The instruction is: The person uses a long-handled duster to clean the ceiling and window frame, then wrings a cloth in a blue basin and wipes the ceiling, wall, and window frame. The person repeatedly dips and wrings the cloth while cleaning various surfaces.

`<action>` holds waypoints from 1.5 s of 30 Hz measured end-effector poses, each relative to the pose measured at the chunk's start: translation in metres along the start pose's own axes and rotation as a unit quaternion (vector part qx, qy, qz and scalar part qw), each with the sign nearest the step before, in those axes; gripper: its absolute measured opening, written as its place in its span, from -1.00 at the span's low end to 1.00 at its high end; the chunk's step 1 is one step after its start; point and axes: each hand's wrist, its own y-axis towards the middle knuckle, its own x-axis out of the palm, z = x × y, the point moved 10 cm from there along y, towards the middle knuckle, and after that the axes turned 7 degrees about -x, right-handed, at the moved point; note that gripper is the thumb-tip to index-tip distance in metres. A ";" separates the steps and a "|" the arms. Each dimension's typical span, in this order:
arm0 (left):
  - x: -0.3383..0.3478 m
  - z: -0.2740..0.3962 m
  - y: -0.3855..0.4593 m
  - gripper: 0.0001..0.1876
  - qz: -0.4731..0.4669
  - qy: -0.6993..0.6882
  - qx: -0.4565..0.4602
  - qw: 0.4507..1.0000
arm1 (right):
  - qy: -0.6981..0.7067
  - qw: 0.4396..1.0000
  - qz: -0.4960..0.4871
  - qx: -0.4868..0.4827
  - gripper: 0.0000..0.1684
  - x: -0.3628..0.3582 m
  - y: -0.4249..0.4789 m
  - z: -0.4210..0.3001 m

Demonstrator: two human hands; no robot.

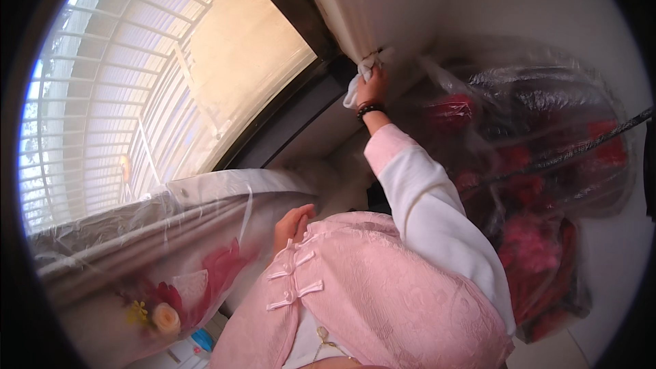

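My right hand (373, 87) is stretched out to the wall corner beside the window frame. It grips a crumpled white cloth (352, 91), which touches the pale wall edge (353, 36). A dark beaded bracelet (371, 109) circles that wrist. Close to the front of my pink jacket (369, 261) is my left hand (293, 225), its fingers slightly bent. The jacket hides part of this hand, and whether its fingers are closed is unclear. The dark window frame (328, 74) meets the wall just left of the cloth.
White security bars (107, 56) cover the window on the left. Below it, clear plastic sheeting (102, 215) drapes over artificial flowers (166, 318). At right stand red items (528, 246) wrapped in clear plastic (543, 79). A dark braided cord (589, 143) crosses before them.
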 end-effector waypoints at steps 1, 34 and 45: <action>-0.002 -0.007 -0.005 -0.79 0.008 -0.004 0.007 1.000 | -0.002 1.000 -0.021 -0.005 -0.54 -0.001 0.002 0.003; -0.020 0.027 -0.007 -0.79 0.029 0.010 0.100 0.995 | 0.179 0.974 -0.004 -0.136 -0.59 -0.075 0.042 -0.132; -0.062 0.030 -0.009 -0.80 0.133 -0.024 0.147 0.980 | 0.098 0.896 0.182 -0.393 -0.28 -0.196 0.079 -0.376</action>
